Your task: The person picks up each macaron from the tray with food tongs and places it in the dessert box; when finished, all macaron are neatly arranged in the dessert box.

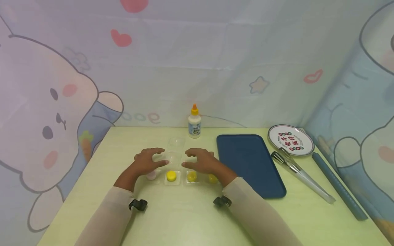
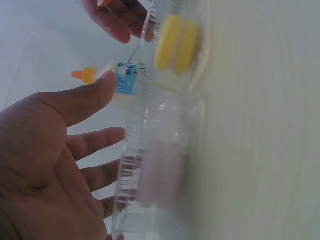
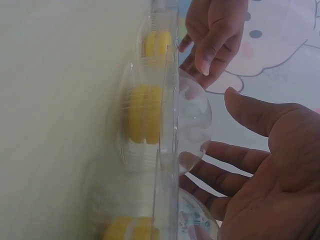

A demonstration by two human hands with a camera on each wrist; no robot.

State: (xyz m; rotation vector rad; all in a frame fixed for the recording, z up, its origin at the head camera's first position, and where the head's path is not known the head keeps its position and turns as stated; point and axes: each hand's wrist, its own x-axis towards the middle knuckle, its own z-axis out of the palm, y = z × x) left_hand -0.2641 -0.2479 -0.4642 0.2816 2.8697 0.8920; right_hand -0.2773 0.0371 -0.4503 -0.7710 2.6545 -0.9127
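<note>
My left hand (image 1: 147, 163) hovers above the left end of a row of small clear plastic boxes, fingers spread and holding nothing. Opposite it, my right hand (image 1: 201, 162) is over the right part of the row, thumb apart from the fingers. A yellow macaron (image 1: 171, 176) sits in a box with no lid over it. Left of it is a pink macaron (image 2: 161, 174), partly under the left hand. To the right, another yellow macaron (image 1: 192, 176) lies beneath a clear domed lid (image 3: 196, 125). Whether the right fingertips touch that dome, I cannot tell.
Clear plastic lids (image 1: 173, 157) lie beyond the row. A white glue-type bottle (image 1: 194, 126) with an orange tip stands at the back. To the right are a blue tray (image 1: 250, 165), a printed plate (image 1: 290, 140), metal tongs (image 1: 303, 176) and a dark blue-grey rod (image 1: 338, 186).
</note>
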